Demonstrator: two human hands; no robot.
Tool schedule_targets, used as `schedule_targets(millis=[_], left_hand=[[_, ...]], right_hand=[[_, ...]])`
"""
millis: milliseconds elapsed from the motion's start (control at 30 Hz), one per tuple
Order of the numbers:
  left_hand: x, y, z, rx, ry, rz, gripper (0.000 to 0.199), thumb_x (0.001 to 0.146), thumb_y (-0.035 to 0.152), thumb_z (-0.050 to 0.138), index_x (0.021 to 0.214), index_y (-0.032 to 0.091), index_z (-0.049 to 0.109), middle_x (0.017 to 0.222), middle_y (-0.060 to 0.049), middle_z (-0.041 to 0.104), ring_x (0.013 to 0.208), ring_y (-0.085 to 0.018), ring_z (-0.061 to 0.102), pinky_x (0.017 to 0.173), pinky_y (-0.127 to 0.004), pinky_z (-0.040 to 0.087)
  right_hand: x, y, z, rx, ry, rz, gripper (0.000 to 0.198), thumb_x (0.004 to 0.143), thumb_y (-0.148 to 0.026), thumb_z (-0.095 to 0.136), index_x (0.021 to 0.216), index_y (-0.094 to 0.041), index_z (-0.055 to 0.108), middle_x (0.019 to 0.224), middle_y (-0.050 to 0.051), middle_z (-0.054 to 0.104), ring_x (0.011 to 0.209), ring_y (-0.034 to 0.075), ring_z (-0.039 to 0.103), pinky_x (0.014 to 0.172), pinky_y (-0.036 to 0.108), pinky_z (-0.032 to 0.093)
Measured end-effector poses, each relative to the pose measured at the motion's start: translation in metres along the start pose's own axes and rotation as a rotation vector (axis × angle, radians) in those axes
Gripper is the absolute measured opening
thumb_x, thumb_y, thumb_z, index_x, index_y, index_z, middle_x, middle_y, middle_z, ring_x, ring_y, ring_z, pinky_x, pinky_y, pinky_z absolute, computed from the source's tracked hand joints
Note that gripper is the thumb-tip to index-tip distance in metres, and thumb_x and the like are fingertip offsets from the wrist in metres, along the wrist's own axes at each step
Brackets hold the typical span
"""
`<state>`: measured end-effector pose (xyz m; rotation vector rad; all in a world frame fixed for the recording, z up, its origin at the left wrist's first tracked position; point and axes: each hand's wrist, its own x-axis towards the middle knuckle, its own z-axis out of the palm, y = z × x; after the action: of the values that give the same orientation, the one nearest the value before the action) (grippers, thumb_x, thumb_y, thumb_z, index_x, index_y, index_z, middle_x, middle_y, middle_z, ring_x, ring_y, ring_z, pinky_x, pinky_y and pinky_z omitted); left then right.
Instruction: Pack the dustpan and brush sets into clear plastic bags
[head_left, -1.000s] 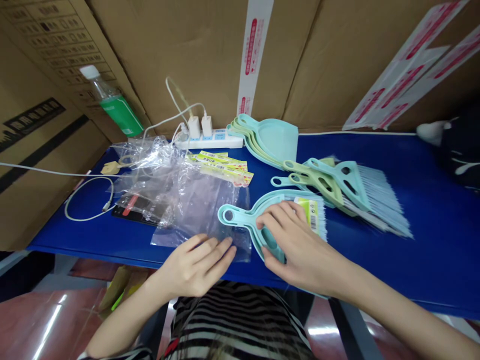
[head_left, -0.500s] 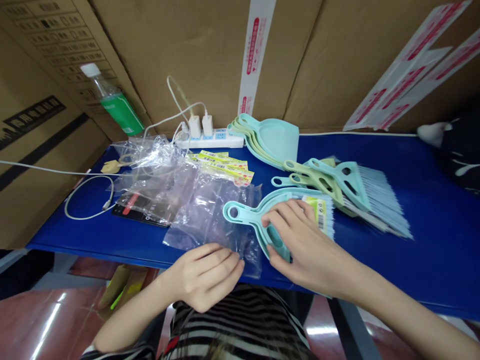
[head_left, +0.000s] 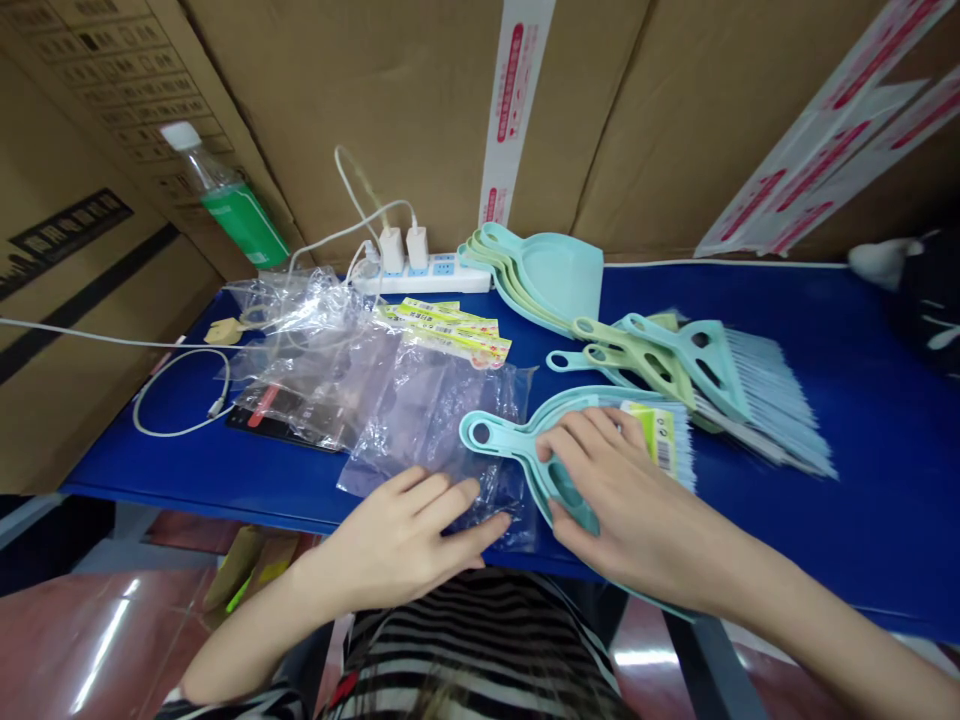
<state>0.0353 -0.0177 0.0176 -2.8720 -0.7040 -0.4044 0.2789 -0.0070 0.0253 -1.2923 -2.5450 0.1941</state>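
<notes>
My right hand (head_left: 619, 495) grips a light-blue brush (head_left: 504, 438) nested in a matching dustpan (head_left: 559, 400), with the handles pointing left. A yellow-green barcode label (head_left: 664, 440) lies over the bristles. My left hand (head_left: 412, 540) is open, its fingers apart, and rests on the near edge of the flat clear plastic bags (head_left: 435, 420). Behind my right hand lie green and blue brushes (head_left: 701, 365), loosely overlapping. Nested blue and green dustpans (head_left: 559, 275) lean at the back.
A white power strip (head_left: 450, 275) with two chargers and cables runs along the cardboard wall (head_left: 405, 90). More labels (head_left: 457, 325) lie on the bags. A bottle with a green label (head_left: 244, 225) stands at back left. Under the bags is a dark flat object (head_left: 281, 425).
My left hand's fingers have spread and reached slightly right across the bag. The brush and dustpan in my right hand have shifted a little to the right in view.
</notes>
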Motion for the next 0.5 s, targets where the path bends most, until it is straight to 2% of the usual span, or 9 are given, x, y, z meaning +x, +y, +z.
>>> schedule_targets(millis=[100, 167, 300, 500], left_hand=[[0.01, 0.002, 0.004, 0.021, -0.066, 0.008, 0.024, 0.095, 0.033, 0.054, 0.111, 0.016, 0.062, 0.083, -0.003, 0.061, 0.073, -0.016, 0.058, 0.065, -0.029, 0.047], [0.013, 0.002, 0.007, 0.055, -0.061, -0.004, 0.023, 0.098, 0.032, 0.049, 0.099, 0.013, 0.062, 0.074, -0.002, 0.057, 0.07, -0.016, 0.058, 0.062, -0.029, 0.046], [0.013, 0.003, 0.008, 0.135, -0.036, -0.057, 0.026, 0.101, 0.028, 0.039, 0.086, 0.015, 0.057, 0.067, 0.0, 0.054, 0.058, -0.015, 0.056, 0.051, -0.027, 0.041], [0.014, 0.004, 0.008, 0.21, 0.034, -0.23, 0.029, 0.1, 0.016, 0.036, 0.074, 0.019, 0.048, 0.057, 0.003, 0.048, 0.044, -0.013, 0.051, 0.042, -0.027, 0.033]], right_hand=[[-0.004, 0.0, -0.001, 0.006, -0.008, 0.026, 0.01, 0.077, -0.02, 0.049, 0.085, -0.024, 0.046, 0.084, 0.006, 0.054, 0.08, 0.025, 0.052, 0.079, 0.045, 0.041], [-0.007, 0.0, -0.002, 0.01, -0.015, 0.035, 0.01, 0.076, -0.02, 0.049, 0.085, -0.023, 0.046, 0.083, 0.005, 0.054, 0.079, 0.025, 0.051, 0.079, 0.045, 0.041], [-0.009, -0.001, -0.004, 0.016, -0.029, 0.038, 0.009, 0.076, -0.018, 0.049, 0.083, -0.023, 0.046, 0.082, 0.006, 0.053, 0.078, 0.025, 0.051, 0.076, 0.045, 0.041], [-0.008, -0.001, -0.005, 0.027, -0.043, 0.035, 0.009, 0.076, -0.018, 0.05, 0.083, -0.022, 0.046, 0.083, 0.006, 0.052, 0.078, 0.025, 0.05, 0.076, 0.048, 0.041]])
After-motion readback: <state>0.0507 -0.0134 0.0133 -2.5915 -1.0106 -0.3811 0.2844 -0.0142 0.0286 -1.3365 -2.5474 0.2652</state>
